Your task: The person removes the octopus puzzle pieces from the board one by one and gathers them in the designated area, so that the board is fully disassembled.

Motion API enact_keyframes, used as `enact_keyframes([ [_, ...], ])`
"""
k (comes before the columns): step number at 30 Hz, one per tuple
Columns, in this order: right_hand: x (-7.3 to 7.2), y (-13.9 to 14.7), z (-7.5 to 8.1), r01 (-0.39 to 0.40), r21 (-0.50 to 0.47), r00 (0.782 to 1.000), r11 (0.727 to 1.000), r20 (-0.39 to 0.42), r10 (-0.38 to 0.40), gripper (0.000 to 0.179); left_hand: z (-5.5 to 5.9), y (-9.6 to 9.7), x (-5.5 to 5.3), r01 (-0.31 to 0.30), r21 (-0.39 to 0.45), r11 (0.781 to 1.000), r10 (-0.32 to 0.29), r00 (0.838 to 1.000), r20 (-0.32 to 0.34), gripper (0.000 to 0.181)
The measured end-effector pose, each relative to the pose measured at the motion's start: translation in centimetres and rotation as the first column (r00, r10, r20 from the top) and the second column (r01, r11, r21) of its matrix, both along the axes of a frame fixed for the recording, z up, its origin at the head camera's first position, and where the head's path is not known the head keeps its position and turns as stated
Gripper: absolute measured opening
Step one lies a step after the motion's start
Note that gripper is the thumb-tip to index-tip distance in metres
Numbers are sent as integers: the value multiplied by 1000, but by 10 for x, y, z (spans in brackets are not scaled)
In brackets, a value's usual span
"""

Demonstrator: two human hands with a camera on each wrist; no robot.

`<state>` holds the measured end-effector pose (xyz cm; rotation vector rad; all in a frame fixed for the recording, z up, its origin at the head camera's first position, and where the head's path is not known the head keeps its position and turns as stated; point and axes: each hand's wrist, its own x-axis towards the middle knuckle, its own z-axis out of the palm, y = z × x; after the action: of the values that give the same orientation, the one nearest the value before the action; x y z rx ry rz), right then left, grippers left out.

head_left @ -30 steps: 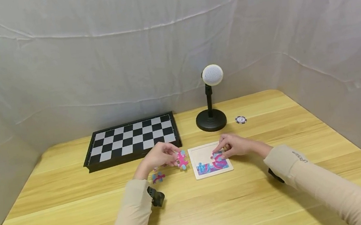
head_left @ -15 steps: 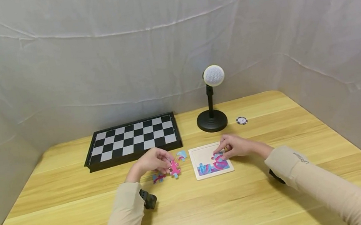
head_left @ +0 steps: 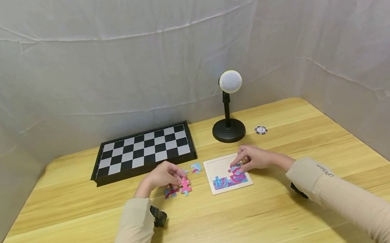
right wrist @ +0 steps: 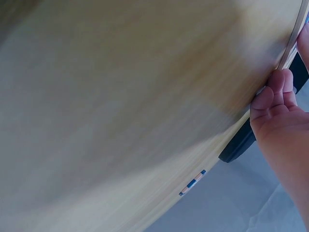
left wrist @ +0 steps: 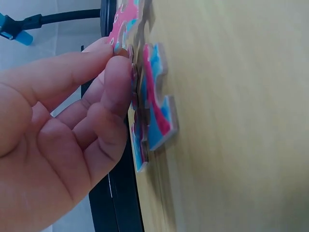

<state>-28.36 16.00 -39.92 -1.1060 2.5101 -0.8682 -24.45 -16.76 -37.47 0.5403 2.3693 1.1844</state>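
My left hand [head_left: 163,174] pinches a pink puzzle piece [head_left: 185,185] between thumb and fingertips, just left of the wooden puzzle tray [head_left: 209,180]. Under and beside that hand lie loose pieces: a blue-and-pink one [left wrist: 157,101] close by in the left wrist view, and a light-blue one [head_left: 196,168] nearer the tray. Along the tray's front, fitted pieces [head_left: 223,182] form a blue and purple strip. My right hand [head_left: 255,157] holds a blue-and-pink piece [head_left: 236,169] with thumb and forefinger, at the tray's right side. In the right wrist view that piece is hidden.
A folded chessboard [head_left: 142,150] lies behind my left hand. Behind the tray stands a microphone [head_left: 230,81] on a round black base [head_left: 229,131]. A poker chip [head_left: 261,130] lies to the right of it. Grey-white cloth walls [head_left: 157,68] border the table.
My left hand has moved left with the pink piece, from beside the tray to over the loose pieces. A light-blue piece has come into sight. The right hand stays in place.
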Motion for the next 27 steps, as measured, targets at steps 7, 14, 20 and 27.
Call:
enact_keyframes([
  [7,0,0,0,-2,-5,1000,1000,-1,2,27,0,1,-1,-12,-42,999,12,1000,-8,15],
  [14,-1,1,-1,-3,-6,1000,1000,4,3,27,2,0,-1,-43,-65,997,42,999,-13,14],
  [20,-1,1,0,-5,-8,1000,1000,8,5,27,3,2,-2,-59,-68,996,56,998,-33,13],
  [27,0,1,1,-1,-8,1000,1000,12,2,27,5,11,-3,-60,-83,995,56,997,-58,13],
])
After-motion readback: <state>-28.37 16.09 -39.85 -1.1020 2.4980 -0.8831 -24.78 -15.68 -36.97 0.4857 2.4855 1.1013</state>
